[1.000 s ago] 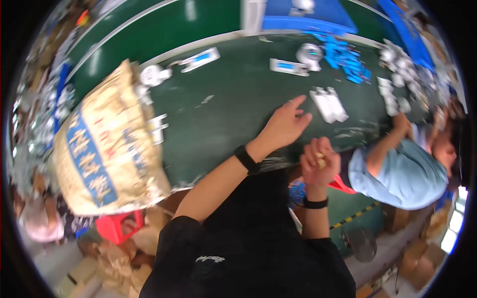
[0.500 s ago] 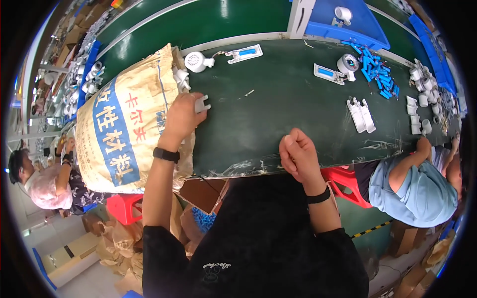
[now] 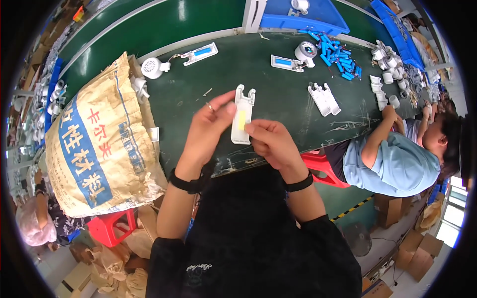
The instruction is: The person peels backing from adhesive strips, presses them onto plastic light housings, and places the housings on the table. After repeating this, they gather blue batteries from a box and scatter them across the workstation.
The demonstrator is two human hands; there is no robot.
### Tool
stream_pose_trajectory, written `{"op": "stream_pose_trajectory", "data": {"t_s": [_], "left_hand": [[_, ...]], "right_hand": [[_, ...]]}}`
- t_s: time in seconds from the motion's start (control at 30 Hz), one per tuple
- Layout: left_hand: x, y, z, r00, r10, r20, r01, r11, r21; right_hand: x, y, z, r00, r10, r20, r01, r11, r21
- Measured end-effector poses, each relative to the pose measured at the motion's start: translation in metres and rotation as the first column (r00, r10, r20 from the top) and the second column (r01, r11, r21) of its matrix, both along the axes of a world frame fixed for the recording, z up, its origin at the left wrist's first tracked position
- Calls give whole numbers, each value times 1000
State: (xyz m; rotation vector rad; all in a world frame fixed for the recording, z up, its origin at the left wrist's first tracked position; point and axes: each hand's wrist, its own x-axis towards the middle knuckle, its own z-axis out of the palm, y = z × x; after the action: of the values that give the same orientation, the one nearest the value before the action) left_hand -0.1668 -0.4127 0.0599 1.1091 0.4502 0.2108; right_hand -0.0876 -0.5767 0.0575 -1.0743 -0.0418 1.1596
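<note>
I hold a long white plastic part point(image 3: 243, 120) with a forked top end over the dark green table point(image 3: 278, 94). My left hand point(image 3: 206, 131) grips its left side. The fingers of my right hand point(image 3: 271, 141) press a small yellow strip point(image 3: 241, 119) against its middle. Both wrists wear black bands.
A large tan woven sack point(image 3: 99, 144) with blue and red print lies at the left, white parts beside it. More white parts point(image 3: 324, 98), blue cylinders point(image 3: 335, 52) and a blue tray point(image 3: 303, 15) lie farther back. A person in a light blue shirt point(image 3: 392, 161) sits at the right.
My left hand came back from the sack with a white part to the middle. My right hand met it and now presses a yellow strip onto the part.
</note>
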Motion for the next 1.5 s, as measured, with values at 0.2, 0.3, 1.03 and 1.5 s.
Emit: {"op": "stream_pose_trajectory", "data": {"t_s": [0.2,0.3,1.03,1.5], "left_hand": [[-38,4,-19,967,-95,235,160,948,-276],[-39,8,-14,994,18,106,26,916,-401],[-41,0,-10,997,-59,54,75,926,-370],[93,-84,-71,974,-176,-145,155,977,-146]], "right_hand": [[-23,0,-6,956,84,281,-46,989,-137],[-27,-5,1,132,41,990,322,943,-82],[-26,4,5,221,42,974,183,979,-84],[50,-113,-72,342,-549,763,806,588,63]]}}
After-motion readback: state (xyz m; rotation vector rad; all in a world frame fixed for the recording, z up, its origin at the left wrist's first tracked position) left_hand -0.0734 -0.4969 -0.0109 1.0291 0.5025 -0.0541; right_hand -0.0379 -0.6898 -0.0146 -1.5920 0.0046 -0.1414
